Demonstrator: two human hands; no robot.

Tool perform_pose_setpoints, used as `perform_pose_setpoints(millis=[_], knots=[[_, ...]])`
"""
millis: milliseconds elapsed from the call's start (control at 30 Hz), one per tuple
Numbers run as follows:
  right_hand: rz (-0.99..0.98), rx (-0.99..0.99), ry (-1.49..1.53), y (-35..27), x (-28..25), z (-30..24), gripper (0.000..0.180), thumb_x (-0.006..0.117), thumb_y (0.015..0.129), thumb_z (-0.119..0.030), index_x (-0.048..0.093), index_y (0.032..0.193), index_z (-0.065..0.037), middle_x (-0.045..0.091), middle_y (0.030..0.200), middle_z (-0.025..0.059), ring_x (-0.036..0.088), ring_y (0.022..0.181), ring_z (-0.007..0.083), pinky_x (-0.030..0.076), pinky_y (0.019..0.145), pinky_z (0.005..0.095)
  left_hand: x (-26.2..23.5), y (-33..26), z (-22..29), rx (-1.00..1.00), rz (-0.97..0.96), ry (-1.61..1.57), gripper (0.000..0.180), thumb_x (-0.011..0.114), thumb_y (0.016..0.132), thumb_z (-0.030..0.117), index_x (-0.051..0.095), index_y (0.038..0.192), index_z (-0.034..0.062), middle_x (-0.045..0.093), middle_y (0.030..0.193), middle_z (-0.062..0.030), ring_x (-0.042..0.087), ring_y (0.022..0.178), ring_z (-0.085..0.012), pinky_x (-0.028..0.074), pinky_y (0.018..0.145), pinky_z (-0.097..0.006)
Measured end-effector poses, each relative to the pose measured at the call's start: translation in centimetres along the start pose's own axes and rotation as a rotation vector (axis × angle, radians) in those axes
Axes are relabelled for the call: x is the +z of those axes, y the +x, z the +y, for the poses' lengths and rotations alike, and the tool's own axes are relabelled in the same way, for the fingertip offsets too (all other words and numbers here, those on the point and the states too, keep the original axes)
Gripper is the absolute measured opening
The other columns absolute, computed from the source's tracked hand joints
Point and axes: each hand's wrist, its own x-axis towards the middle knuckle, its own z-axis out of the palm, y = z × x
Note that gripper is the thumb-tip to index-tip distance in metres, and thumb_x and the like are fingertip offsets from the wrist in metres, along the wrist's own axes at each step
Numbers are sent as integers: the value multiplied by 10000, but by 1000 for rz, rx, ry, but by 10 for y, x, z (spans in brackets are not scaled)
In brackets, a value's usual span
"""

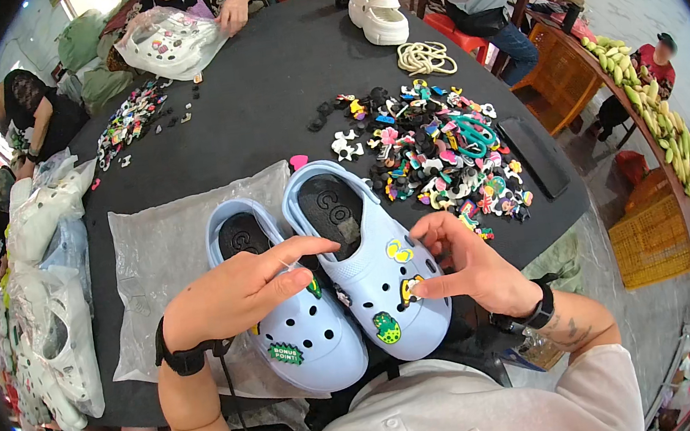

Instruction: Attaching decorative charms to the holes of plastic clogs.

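Two light-blue clogs [371, 298] lie side by side in front of me, toes toward me, with black insoles. Over the left clog [314, 351] my left hand [239, 291] is open, its index finger and thumb stretched toward the right clog's opening. My right hand [466, 265] is at the right clog's outer side, fingers bent and apart from the thumb. Its thumb touches a yellow-and-black charm [410, 290]. A green spotted charm [387, 327] and a yellow charm [399, 250] sit on that clog. The left clog carries a green spiky charm [286, 353].
A clear plastic bag [163, 262] lies under the clogs. Beyond them are a heap of colourful charms [440, 149], a black phone-like slab [534, 157], coiled cord [426, 59] and white clogs [378, 16]. Bagged white clogs [56, 333] line the left; a person holds another bagged pair [172, 43].
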Motion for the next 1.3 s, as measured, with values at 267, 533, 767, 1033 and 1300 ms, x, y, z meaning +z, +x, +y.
perform_pose_setpoints(millis=[267, 533, 767, 1033, 1300], knots=[[27, 144, 71, 0, 0, -7, 1098, 888, 724, -200, 155, 1536, -114, 365, 1439, 287, 334, 1399, 377, 297, 1130, 456, 2, 0, 3, 3, 14, -31, 391, 453, 1029, 281, 485, 1392, 137, 484, 600, -87, 489, 522, -180, 384, 542, -348], [-125, 233, 102, 13, -5, -8, 922, 823, 773, -90, 255, 1497, -47, 490, 1348, 128, 440, 1290, 215, 338, 1107, 391, 2, 2, 4, -16, 18, -27, 376, 467, 1028, 280, 503, 1375, 138, 490, 584, -90, 480, 494, -175, 375, 519, -348], [-123, 261, 97, 15, -2, -8, 941, 806, 774, -41, 234, 1518, -106, 485, 1325, 128, 452, 1272, 229, 364, 1092, 408, 1, 3, 5, -13, 20, -50, 365, 479, 1029, 300, 518, 1354, 138, 514, 595, -105, 510, 496, -199, 382, 513, -351], [-105, 303, 105, 17, 7, -27, 1093, 824, 717, -74, 138, 1561, -170, 407, 1296, 148, 432, 1205, 265, 348, 1071, 396, -2, 1, 6, -36, -29, -43, 469, 422, 1032, 405, 510, 1382, 105, 647, 839, -114, 552, 594, -192, 434, 605, -321], [-87, 370, 103, 20, 10, -33, 1090, 764, 730, 38, 135, 1572, -251, 374, 1320, 136, 417, 1203, 245, 366, 1053, 384, -4, 3, 8, 10, -25, -41, 428, 438, 1032, 354, 513, 1373, 106, 585, 705, -107, 512, 535, -190, 394, 545, -331]])
